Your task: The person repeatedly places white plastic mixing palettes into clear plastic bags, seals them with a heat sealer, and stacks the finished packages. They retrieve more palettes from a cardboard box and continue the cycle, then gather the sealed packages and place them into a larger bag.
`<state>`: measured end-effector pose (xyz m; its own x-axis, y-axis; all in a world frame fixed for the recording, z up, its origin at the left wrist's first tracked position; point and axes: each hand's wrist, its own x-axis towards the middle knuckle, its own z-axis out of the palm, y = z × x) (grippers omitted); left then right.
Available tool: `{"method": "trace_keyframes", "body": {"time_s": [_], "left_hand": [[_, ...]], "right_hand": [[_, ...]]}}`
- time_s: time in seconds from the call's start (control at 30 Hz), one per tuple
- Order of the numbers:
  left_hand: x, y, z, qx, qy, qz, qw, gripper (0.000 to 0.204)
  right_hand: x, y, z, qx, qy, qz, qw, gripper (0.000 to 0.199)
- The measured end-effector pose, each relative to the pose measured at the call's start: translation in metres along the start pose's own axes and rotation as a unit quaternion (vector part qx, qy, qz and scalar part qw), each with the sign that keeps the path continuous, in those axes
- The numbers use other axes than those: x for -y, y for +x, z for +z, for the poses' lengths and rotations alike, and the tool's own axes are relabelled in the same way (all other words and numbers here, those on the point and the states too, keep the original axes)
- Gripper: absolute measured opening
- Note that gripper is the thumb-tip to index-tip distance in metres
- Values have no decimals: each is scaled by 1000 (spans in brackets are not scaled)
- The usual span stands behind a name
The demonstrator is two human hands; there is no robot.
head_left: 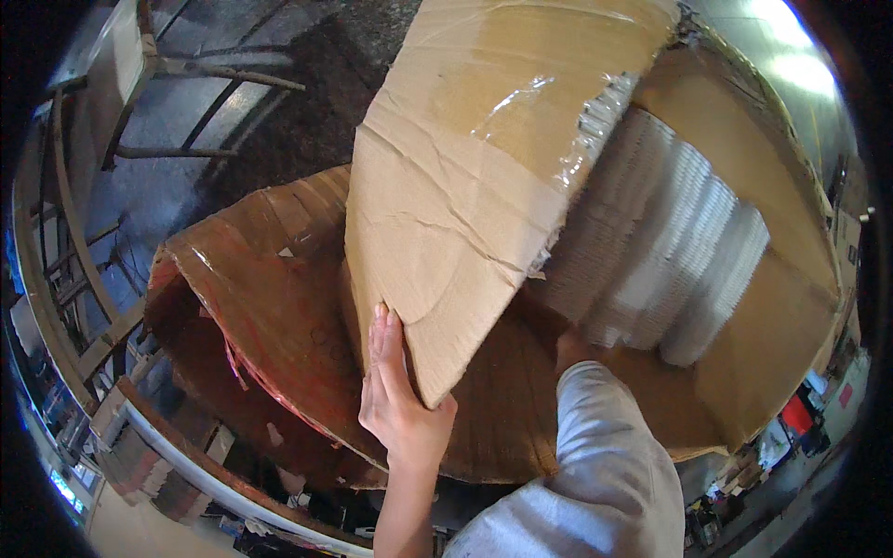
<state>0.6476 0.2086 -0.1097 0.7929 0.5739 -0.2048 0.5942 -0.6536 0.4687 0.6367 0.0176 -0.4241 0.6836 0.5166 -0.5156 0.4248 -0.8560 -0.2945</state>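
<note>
Your grey sleeve fills the lower centre; the right hand reaches into the big cardboard box toward stacked white cups, grip hidden, cannot tell. Your left hand, at lower centre, pinches the box flap, thumb in front, fingers behind, flap raised upper centre.

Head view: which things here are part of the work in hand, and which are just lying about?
In hand:
- left hand gripping cardboard flap
- right hand, mostly hidden, reaching into cardboard box
- stacked white cups

Lying about:
- wooden frame
- clutter at lower right
</note>
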Motion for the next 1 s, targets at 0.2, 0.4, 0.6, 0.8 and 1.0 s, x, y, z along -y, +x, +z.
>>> {"method": "trace_keyframes", "body": {"time_s": [0.2, 0.4, 0.6, 0.8, 1.0], "left_hand": [[1, 1, 1, -7, -7, -1, 1000, 68], [0, 1, 2, -16, 0, 6, 1000, 66], [-1, -2, 3, -11, -3, -16, 1000, 68], [-1, 0, 4, -22, -6, -3, 1000, 69], [-1, -2, 4, -4, 12, -19, 1000, 70]], "right_hand": [[-27, 22, -19, -46, 49, 1, 998, 43], [-60, 46, -29, -143, -117, 30, 982, 44], [-62, 44, -19, -181, -102, 22, 978, 60], [-56, 64, -24, -80, -245, 56, 965, 78], [-51, 80, -78, -150, -229, 75, 959, 77]]}}
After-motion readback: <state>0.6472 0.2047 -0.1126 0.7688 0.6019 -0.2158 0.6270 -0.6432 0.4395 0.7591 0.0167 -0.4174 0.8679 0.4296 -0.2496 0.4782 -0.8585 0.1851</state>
